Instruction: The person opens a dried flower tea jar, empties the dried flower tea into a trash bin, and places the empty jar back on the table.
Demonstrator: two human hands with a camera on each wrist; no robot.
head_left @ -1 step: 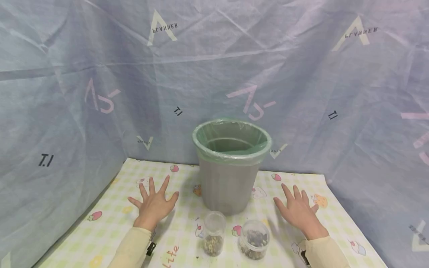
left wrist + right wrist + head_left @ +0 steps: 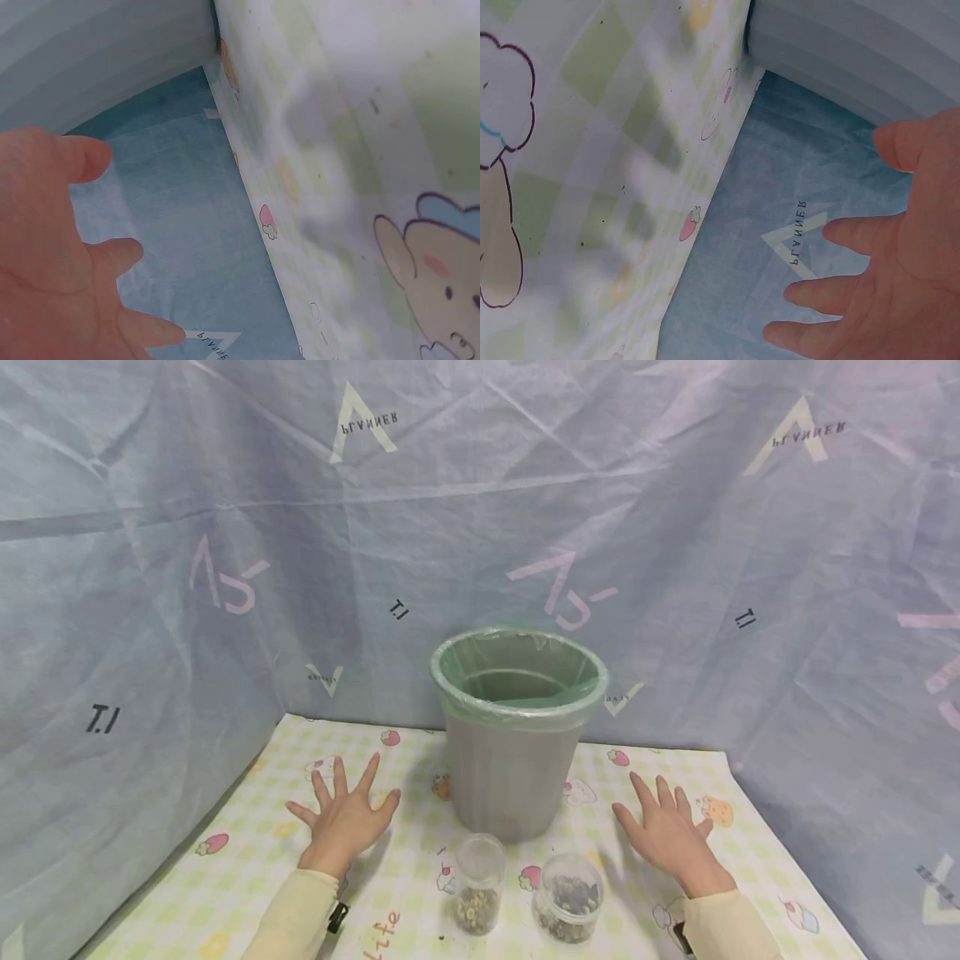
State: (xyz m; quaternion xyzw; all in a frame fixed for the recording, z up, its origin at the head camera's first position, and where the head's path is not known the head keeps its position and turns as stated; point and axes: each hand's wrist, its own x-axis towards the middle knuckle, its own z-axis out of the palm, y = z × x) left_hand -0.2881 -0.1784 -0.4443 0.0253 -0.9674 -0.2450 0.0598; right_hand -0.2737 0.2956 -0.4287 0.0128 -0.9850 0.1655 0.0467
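Observation:
With its fingers spread, my left hand [image 2: 347, 822] is held over the tabletop to the left of a grey trash bin [image 2: 510, 777]. My right hand [image 2: 670, 839] hovers on the bin's other side, fingers spread too. Neither hand touches or holds anything. A green plastic liner [image 2: 517, 717] is folded over the bin's rim. In front of the bin stand two clear jars: a tall narrow jar [image 2: 478, 906] with yellowish dried bits at its bottom, and a shorter, wider jar [image 2: 567, 910] with dark and pale dried bits. Whether the jars have lids on, I cannot tell.
A green-and-white checked cloth [image 2: 405, 868] with cartoon prints covers the table, and small dark specks lie on it. Grey-blue fabric [image 2: 660, 552] with printed letters hangs as walls behind and at both sides. The bin stands near the table's back edge.

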